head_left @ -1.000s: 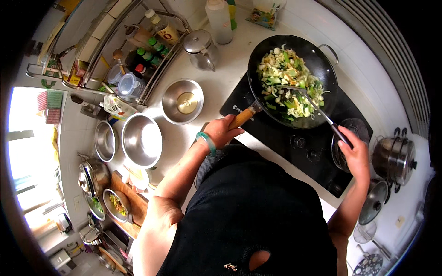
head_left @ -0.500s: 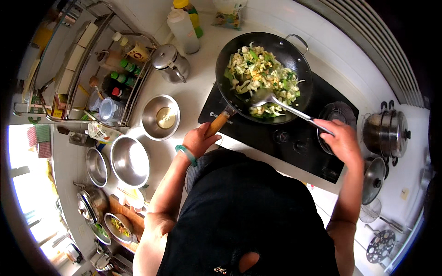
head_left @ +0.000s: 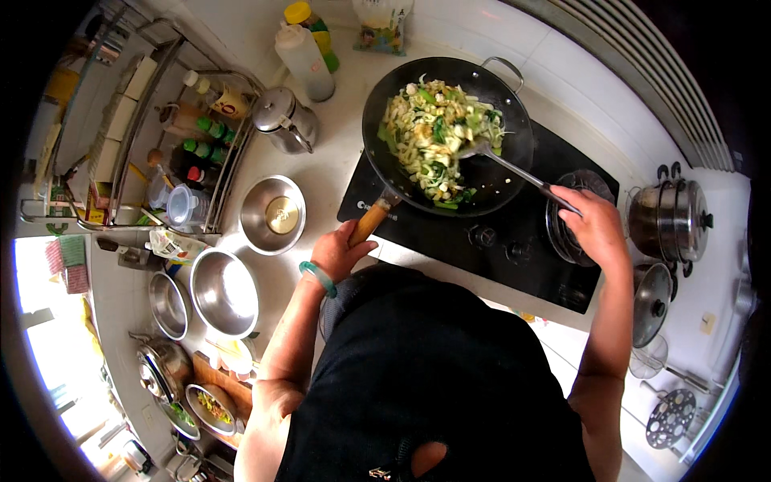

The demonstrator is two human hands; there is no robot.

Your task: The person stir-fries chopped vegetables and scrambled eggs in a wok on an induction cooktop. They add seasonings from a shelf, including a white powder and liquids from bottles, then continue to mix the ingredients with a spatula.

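My left hand [head_left: 339, 250] is closed round the wooden handle of a dark wok [head_left: 385, 173], which stands over the far left part of a black glass stove [head_left: 450, 232]. A heap of chopped green and pale vegetables [head_left: 434, 136] lies in the wok, more to its left side. In my right hand [head_left: 593, 222] is the dark end of a metal spatula [head_left: 514, 169]. Its blade rests against the right edge of the vegetables and is partly covered by them. A green bangle [head_left: 319, 279] circles my left wrist.
Left of the stove stand a metal pot with a lid [head_left: 283, 120], a steel bowl [head_left: 249, 215] with a little pale liquid and an empty larger bowl [head_left: 210, 297]. A wire rack [head_left: 229, 173] holds several bottles. Stacked pots [head_left: 665, 221] are at the right wall.
The spatula blade has moved up and right in the wok, and the vegetables have shifted toward the left side. My view has turned slightly, so everything sits a little further left.
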